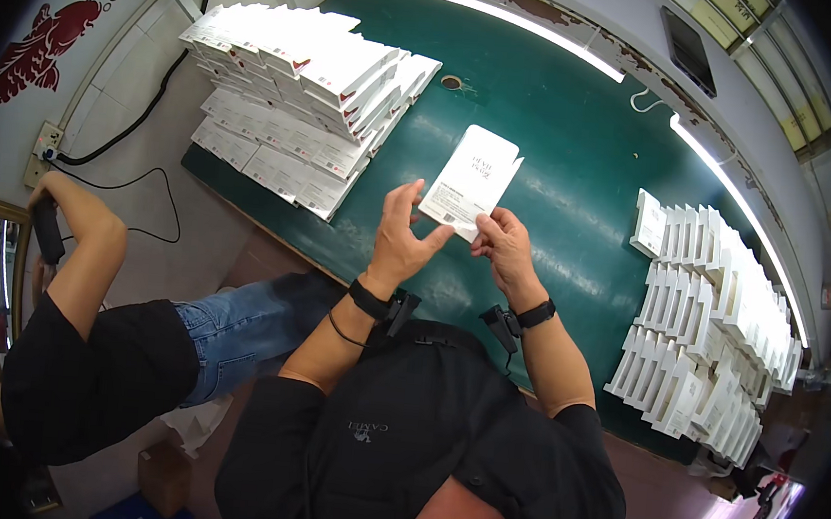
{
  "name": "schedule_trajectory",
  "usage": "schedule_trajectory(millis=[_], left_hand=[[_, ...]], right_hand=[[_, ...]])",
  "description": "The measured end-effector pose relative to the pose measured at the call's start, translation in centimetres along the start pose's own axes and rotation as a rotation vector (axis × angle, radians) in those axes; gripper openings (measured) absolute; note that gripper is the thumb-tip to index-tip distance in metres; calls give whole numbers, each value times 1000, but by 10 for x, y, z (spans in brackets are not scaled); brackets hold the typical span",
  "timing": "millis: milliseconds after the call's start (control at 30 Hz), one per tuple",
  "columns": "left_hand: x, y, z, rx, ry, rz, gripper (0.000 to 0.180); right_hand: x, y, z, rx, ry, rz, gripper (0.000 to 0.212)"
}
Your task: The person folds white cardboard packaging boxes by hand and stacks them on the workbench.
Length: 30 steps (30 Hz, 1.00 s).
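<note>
A flat white paper box (pixel 476 172) with dark print lies or hovers low over the green table, slightly tilted to the right; a small flap juts from its upper right edge. My right hand (pixel 506 249) pinches the lower right corner between thumb and fingers. Beside the lower left corner is my left hand (pixel 400 237), its thumb and fingers spread apart, the thumb tip at the near edge of the box. Whether the left fingers touch the box's side I cannot tell.
Stacked white boxes (pixel 302 85) fill the table's left end. Rows of white open-ended boxes (pixel 699 311) stand at the right. The green table (pixel 557 202) has a round hole (pixel 452 83) near the left stack. Another person (pixel 115 363) stands at the left, holding a dark object.
</note>
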State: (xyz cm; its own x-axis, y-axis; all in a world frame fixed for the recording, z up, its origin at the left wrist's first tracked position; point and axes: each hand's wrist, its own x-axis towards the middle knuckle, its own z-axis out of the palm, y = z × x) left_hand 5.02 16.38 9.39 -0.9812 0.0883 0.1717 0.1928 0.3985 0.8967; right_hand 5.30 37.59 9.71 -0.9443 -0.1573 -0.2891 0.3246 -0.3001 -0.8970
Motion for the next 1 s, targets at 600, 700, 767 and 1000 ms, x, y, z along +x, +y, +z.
schedule_trajectory(millis=[600, 700, 767, 1000], left_hand=[[134, -12, -122, 558, 582, 465, 79], [156, -25, -145, 611, 578, 433, 78], [165, -33, -154, 662, 573, 393, 76], [177, -45, -157, 656, 576, 305, 76]], right_hand=[[0, 3, 16, 10, 7, 26, 43], [-8, 15, -2, 29, 38, 54, 41], [-12, 22, -12, 45, 70, 89, 40], [-19, 39, -30, 77, 136, 123, 35]])
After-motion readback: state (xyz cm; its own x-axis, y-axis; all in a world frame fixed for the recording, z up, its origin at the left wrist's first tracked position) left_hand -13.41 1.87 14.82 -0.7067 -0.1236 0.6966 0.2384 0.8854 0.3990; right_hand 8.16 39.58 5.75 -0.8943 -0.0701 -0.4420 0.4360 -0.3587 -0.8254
